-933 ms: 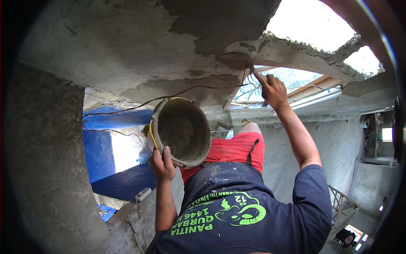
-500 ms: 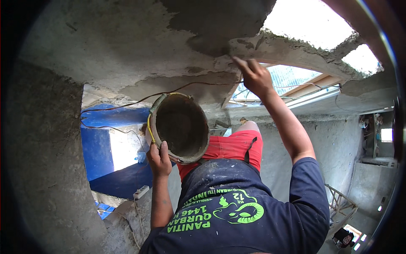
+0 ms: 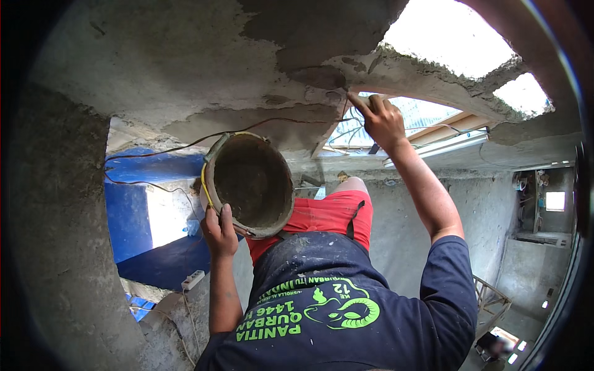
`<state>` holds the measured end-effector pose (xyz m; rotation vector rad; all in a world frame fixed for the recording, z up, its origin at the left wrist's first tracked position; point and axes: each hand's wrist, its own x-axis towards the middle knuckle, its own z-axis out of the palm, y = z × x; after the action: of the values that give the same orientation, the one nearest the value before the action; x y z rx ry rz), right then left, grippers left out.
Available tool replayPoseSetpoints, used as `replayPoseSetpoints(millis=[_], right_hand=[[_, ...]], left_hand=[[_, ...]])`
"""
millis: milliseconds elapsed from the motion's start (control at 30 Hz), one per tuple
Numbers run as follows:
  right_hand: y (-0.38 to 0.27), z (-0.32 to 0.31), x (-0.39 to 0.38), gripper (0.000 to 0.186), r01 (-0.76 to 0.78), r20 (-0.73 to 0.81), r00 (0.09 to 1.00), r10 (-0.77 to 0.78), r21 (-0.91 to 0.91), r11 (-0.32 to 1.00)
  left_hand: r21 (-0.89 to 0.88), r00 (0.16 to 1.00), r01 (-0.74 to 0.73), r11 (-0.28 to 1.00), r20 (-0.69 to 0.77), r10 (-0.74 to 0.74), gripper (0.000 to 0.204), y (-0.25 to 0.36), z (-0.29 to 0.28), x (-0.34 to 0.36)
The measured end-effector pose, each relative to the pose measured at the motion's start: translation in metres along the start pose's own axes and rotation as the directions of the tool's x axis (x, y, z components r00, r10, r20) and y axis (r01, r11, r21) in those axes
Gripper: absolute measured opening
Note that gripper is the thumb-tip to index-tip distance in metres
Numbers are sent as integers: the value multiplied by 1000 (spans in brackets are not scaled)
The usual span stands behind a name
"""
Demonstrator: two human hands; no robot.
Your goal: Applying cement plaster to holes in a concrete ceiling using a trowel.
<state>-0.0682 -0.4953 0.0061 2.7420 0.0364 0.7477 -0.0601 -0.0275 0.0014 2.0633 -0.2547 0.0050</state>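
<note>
My left hand point(image 3: 218, 230) grips the rim of a round, mortar-caked bucket point(image 3: 250, 184) with a yellow edge, held up and tilted so its dark inside faces me. My right hand point(image 3: 383, 120) is raised to the rough concrete ceiling and closed on what looks like a small trowel point(image 3: 355, 99), seen edge-on. The trowel's tip touches the ceiling just below a darker, wet patch of mortar point(image 3: 322, 77). My dark blue shirt with green print point(image 3: 328, 303) and red shorts point(image 3: 328, 213) fill the lower middle.
A thin dark wire point(image 3: 185, 143) runs along the ceiling above the bucket. A grey concrete column point(image 3: 55, 247) stands at left beside a blue wall point(image 3: 127, 219). A white power strip point(image 3: 192, 279) lies on a ledge. Bright openings point(image 3: 445, 37) are at upper right, and a wooden ladder point(image 3: 489, 297) stands at lower right.
My right hand has slid left and up along the ceiling toward the dark wet patch. The bucket in my left hand has shifted slightly to the left.
</note>
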Motion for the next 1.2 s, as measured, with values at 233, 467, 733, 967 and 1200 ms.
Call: replayPoseSetpoints(millis=[233, 467, 733, 967, 1200], right_hand=[[26, -21, -35, 77, -32, 114, 993, 34, -20, 999], [-9, -57, -57, 51, -200, 179, 978, 103, 693, 692], [-99, -45, -20, 25, -272, 620, 694, -365, 696, 665], [-194, -18, 63, 18, -27, 685, 363, -632, 685, 728], [-217, -22, 88, 21, 35, 590, 170, -789, 797, 603]], left_hand=[[-66, 999, -34, 997, 31, 36, 22, -4, 4, -3], [-18, 997, -53, 998, -63, 51, 20, -11, -8, -10], [49, 989, -114, 992, -87, 118, 23, -12, 2, -2], [26, 994, -108, 994, 25, 107, 18, -6, 6, -4], [19, 993, -95, 995, 73, 94, 19, -19, -4, -8]])
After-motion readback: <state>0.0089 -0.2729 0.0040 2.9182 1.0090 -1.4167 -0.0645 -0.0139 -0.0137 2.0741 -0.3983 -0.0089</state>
